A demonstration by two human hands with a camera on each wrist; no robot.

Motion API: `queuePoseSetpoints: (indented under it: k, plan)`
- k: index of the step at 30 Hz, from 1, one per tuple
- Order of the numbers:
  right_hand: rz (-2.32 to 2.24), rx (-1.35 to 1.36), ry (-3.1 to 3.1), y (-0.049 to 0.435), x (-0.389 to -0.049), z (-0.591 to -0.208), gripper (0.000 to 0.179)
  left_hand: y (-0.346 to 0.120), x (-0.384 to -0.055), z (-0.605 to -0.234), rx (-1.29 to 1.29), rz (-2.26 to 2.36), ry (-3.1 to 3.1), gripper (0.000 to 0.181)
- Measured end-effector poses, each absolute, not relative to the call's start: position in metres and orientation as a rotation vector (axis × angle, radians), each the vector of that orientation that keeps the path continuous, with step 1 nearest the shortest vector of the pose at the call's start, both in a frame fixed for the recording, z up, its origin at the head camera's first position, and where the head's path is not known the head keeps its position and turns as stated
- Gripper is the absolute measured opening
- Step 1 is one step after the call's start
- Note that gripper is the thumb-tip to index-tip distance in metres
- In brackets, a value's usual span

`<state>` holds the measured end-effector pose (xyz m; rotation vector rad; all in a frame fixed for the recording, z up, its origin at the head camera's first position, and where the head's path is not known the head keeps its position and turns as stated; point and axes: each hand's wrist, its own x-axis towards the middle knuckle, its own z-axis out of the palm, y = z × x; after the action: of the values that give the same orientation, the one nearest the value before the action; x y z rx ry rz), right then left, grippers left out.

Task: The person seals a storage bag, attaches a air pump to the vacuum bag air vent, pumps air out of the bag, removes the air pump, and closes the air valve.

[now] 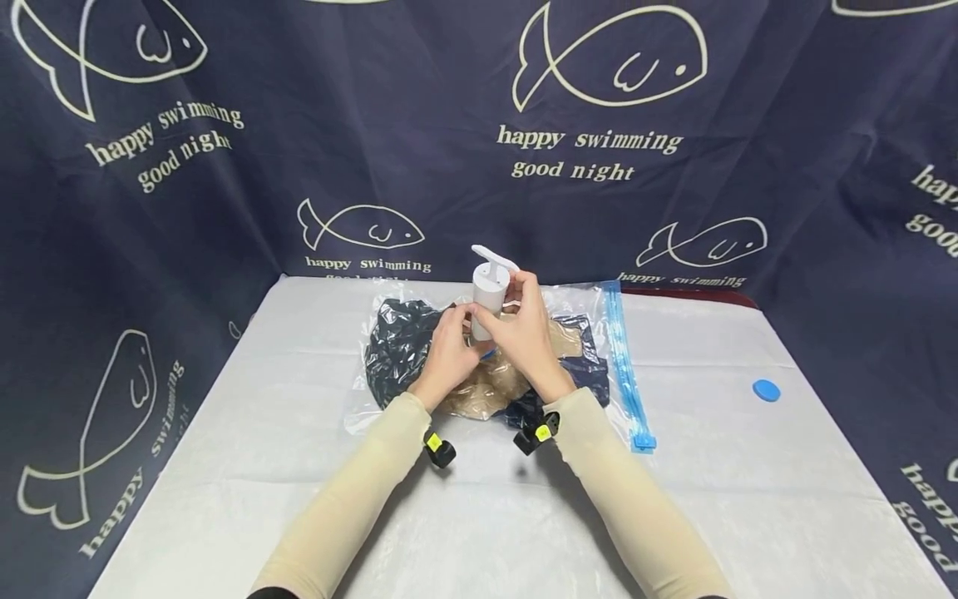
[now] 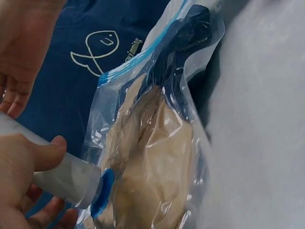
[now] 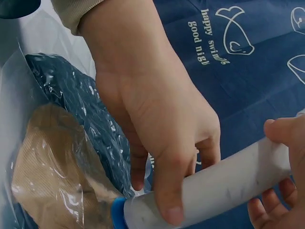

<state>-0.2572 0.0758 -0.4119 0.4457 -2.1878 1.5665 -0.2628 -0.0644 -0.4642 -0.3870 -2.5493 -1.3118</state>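
Note:
A white hand vacuum pump stands nearly upright over a clear vacuum storage bag filled with folded clothes. Its flat handle sticks up from the top, slightly raised and tilted. My left hand grips the lower barrel; in the right wrist view its thumb lies along the tube. Higher on the barrel, my right hand holds it with the thumb in front and fingers behind. At the pump's foot is the bag's blue valve, with the pump's end right at it. Beige cloth lies under the plastic there.
A round blue cap lies on the white-covered table at the right. The bag's blue zip strip runs along its right side. Dark clothing fills the bag's left part. A navy curtain hangs behind the table.

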Motion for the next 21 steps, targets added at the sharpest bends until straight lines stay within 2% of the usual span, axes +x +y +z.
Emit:
queuePoseSetpoints:
  k: [10, 17, 21]
  plan:
    - [1.557, 0.547, -2.269, 0.086, -0.261, -0.403, 0.061, -0.068, -0.270, -0.459, -0.573, -1.457, -2.565, 0.059]
    - [1.645, 0.592, -2.246, 0.083, -0.256, -0.411, 0.081, -0.075, -0.265, -0.473, -0.536, -1.562, -2.528, 0.058]
    - [1.688, 0.559, -2.211, 0.083, -0.253, -0.417, 0.083, -0.071, -0.263, -0.479, -0.519, -1.574, -2.480, 0.056]
